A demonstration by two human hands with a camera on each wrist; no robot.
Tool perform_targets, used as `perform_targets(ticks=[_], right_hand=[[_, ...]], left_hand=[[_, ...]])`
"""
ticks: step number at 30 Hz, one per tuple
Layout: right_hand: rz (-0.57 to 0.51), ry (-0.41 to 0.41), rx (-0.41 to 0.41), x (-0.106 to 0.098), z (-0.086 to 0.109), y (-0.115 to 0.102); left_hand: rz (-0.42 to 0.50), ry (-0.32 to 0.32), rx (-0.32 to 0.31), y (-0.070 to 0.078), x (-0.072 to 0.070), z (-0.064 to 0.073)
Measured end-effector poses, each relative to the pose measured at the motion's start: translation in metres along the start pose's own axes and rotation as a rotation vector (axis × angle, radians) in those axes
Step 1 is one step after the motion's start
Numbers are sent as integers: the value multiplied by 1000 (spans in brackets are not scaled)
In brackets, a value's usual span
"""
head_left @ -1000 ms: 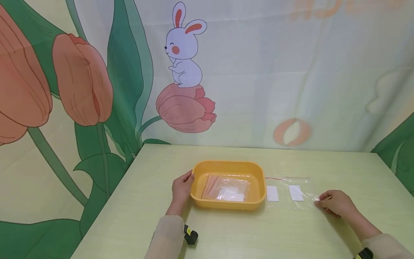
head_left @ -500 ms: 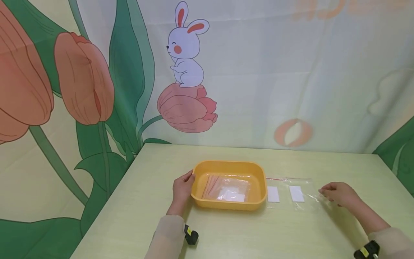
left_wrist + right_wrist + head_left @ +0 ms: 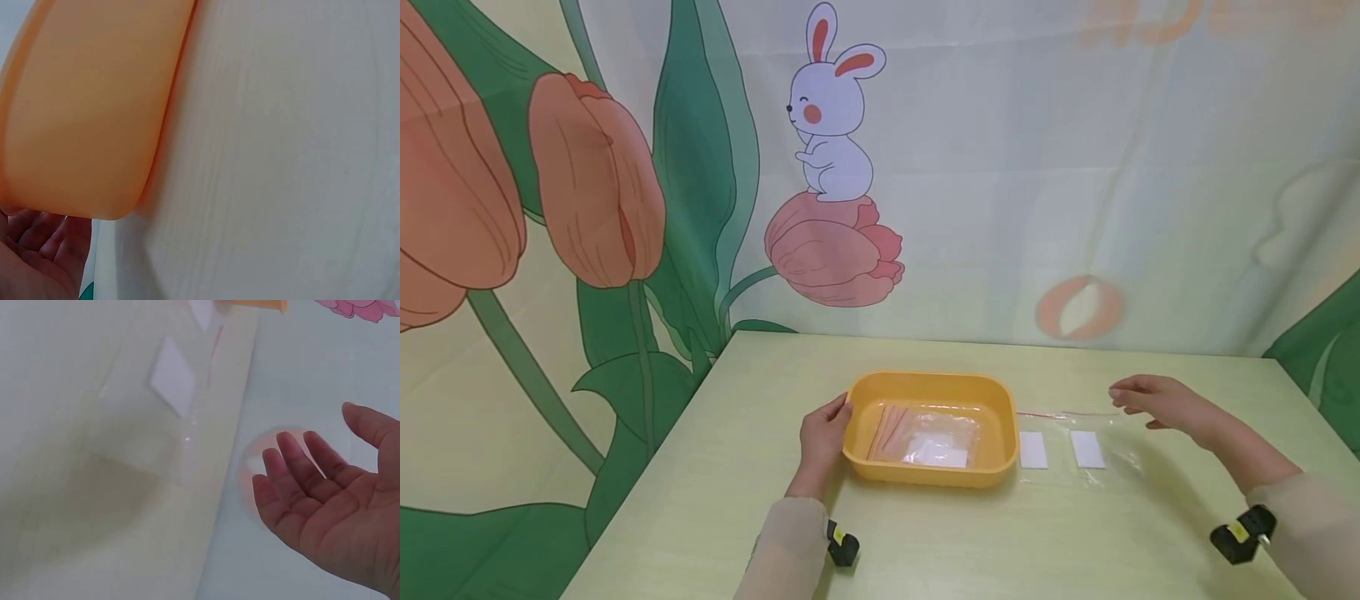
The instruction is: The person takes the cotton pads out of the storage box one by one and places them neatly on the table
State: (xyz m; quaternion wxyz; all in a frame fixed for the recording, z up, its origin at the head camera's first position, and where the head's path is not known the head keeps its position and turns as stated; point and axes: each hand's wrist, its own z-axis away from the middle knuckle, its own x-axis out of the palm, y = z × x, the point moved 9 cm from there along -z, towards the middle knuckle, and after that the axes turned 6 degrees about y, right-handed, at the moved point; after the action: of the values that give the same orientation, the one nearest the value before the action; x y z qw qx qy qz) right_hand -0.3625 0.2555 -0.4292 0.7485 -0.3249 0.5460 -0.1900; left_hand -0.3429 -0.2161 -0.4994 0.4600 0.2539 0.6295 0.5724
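Now that my right hand (image 3: 1161, 402) is freshly off the bag (image 3: 1087, 449), fingers loose and empty, I reckon that one's placed, lying at 3 o'clock of the tray (image 3: 928, 476), which my left hand (image 3: 825, 433) grips at 9.

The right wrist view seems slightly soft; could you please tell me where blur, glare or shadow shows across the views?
Right wrist: the clear bag looks soft, with small glints, and a broad shadow crosses the table; head: glints on the packets in the yellow tray; left wrist: dim, shadow along the yellow tray's edge.
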Motion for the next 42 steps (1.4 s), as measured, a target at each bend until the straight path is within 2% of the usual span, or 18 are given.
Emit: perform_targets(ticks=[4,8,13,21,31,42], right_hand=[[-45,-32,-48,-3,-8,-21],[-83,-45,-60,-5,-18,-40],[-74,-68,-63,-3,-34,-62],[-94,-163,-116,6,-58,-95],[-119,-230,-131,29,-77,-120],[-72,-293,-84,57,-97,-139]], left_hand=[[4,-2,1,1,0,0],[5,-6,-2,1,0,1],[3,-6,-3,1,-1,1],[-2,2,24,2,-1,-1],[-21,3,55,5,-1,1],[-33,7,49,7,-2,3]])
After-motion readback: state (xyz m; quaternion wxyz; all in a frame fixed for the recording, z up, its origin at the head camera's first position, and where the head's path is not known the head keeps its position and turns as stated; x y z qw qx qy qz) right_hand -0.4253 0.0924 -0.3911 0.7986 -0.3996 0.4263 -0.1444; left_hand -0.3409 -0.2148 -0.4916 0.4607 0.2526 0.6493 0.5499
